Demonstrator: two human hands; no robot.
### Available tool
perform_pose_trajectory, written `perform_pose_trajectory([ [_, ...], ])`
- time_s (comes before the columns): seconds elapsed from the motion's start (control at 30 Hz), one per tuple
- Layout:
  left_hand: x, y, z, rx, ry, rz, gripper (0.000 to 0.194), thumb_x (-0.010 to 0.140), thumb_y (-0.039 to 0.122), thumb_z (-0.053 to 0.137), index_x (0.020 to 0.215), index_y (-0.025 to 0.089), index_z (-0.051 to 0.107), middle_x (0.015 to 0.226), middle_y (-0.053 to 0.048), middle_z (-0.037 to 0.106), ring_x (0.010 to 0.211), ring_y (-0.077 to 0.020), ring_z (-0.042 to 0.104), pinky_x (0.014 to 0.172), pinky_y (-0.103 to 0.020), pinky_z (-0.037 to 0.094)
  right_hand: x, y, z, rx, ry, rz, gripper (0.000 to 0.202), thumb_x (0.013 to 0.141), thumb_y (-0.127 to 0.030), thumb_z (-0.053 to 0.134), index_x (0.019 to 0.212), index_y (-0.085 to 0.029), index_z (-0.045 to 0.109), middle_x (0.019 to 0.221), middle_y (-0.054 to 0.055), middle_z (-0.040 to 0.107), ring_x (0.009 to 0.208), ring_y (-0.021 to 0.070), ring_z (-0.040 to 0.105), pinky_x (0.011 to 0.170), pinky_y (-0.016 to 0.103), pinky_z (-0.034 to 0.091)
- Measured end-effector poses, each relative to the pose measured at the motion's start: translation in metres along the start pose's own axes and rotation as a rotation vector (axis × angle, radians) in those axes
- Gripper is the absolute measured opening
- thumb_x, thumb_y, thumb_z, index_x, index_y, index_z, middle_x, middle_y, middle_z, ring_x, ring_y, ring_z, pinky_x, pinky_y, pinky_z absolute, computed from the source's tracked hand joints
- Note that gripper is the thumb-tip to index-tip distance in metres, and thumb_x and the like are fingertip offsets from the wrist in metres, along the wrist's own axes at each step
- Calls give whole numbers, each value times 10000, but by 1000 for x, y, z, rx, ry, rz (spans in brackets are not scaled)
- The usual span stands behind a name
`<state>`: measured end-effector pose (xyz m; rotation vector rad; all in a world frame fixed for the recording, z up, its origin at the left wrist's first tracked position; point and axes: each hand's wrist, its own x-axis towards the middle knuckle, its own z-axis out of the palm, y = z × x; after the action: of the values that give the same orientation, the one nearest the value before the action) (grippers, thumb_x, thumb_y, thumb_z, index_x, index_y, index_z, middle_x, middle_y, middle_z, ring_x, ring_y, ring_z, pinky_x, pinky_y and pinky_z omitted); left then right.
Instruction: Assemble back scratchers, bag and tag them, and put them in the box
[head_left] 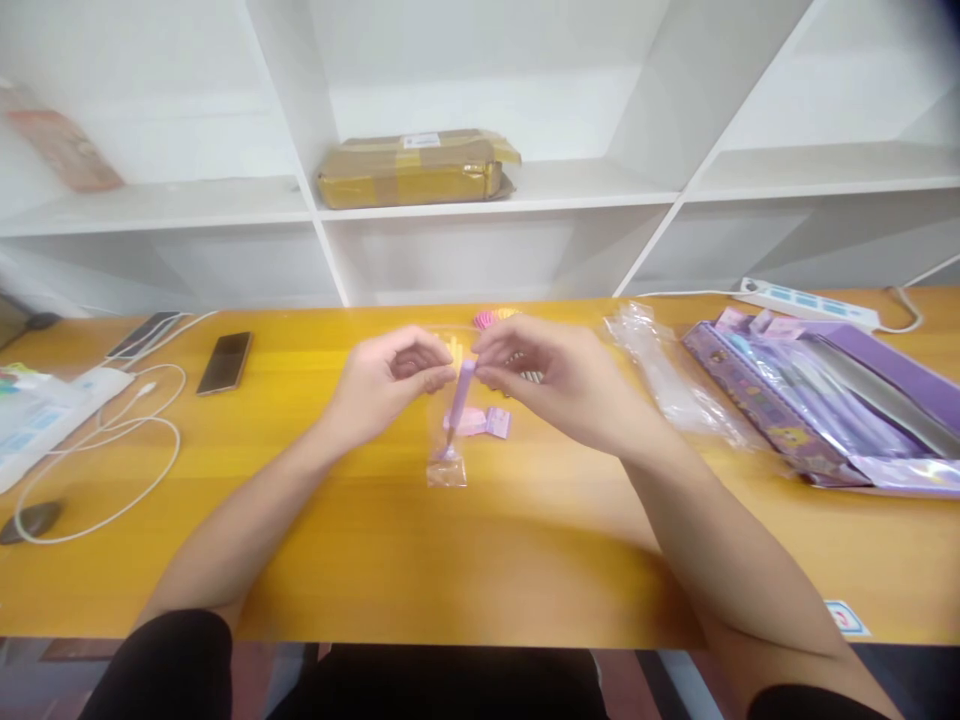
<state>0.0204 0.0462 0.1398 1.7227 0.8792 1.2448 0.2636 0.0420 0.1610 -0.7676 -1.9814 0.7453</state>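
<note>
A slim purple pen (460, 398) hangs upright, slightly tilted, in a clear plastic bag (447, 473) over the middle of the table. My left hand (390, 385) is closed in a pinch at the bag's upper left edge, thumb against fingertips. On the other side, my right hand (559, 380) pinches the bag beside the pen's top end; whether its fingertips touch the pen too I cannot tell. Behind the bag lie small pink and purple cards (496, 422), yellow sticks (454, 350) and a pink-and-yellow striped item (491, 318). My right hand partly hides a black-and-white striped thing.
An open purple box (795, 440) holding pens stands at the right, with crumpled clear wrapping (660, 375) beside it. A power strip (810, 303) lies behind. At the left are a phone (224, 362), white cables and a mouse (31, 522). A taped parcel (412, 170) sits on the shelf.
</note>
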Motion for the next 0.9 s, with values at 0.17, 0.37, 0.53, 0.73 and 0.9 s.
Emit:
perform_pose_trajectory([
  [0.17, -2, 3, 2, -58, -4, 24, 273, 851, 368, 945, 950, 183, 770, 900, -54, 784, 757, -155, 741, 714, -303, 651, 0, -3, 1, 8, 21, -21, 156, 1037, -372, 737, 1075, -221, 750, 998, 47, 785, 881, 175, 752, 773, 312, 619],
  [0.37, -5, 3, 1, -56, -1, 81, 286, 881, 356, 923, 1073, 206, 774, 1033, -80, 789, 872, -176, 756, 751, -300, 656, 0, -4, 10, 80, 72, -41, 121, 1075, -349, 655, 1067, -233, 688, 938, 35, 717, 926, 174, 713, 747, 281, 601],
  [0.53, -7, 5, 2, -44, 0, 137, 308, 919, 361, 891, 1163, 227, 759, 1018, -67, 778, 842, -167, 744, 724, -288, 643, 1, 0, 16, 129, 97, -60, 123, 1073, -344, 662, 1032, -229, 643, 963, 22, 682, 795, 133, 659, 716, 278, 581],
  [0.73, -6, 9, 2, 12, 43, 260, 243, 943, 384, 866, 1154, 276, 815, 942, -45, 724, 771, -153, 700, 671, -288, 626, 0, -3, 16, 110, 138, -119, 163, 1083, -297, 638, 941, -233, 687, 942, 24, 618, 831, 140, 652, 730, 285, 581],
  [0.9, -5, 13, 0, 34, 42, 279, 199, 921, 426, 883, 1057, 285, 850, 938, -53, 693, 723, -153, 686, 660, -324, 632, 1, -3, 13, 195, 96, -81, 200, 1073, -340, 676, 913, -226, 719, 963, 22, 599, 783, 122, 666, 699, 277, 602],
])
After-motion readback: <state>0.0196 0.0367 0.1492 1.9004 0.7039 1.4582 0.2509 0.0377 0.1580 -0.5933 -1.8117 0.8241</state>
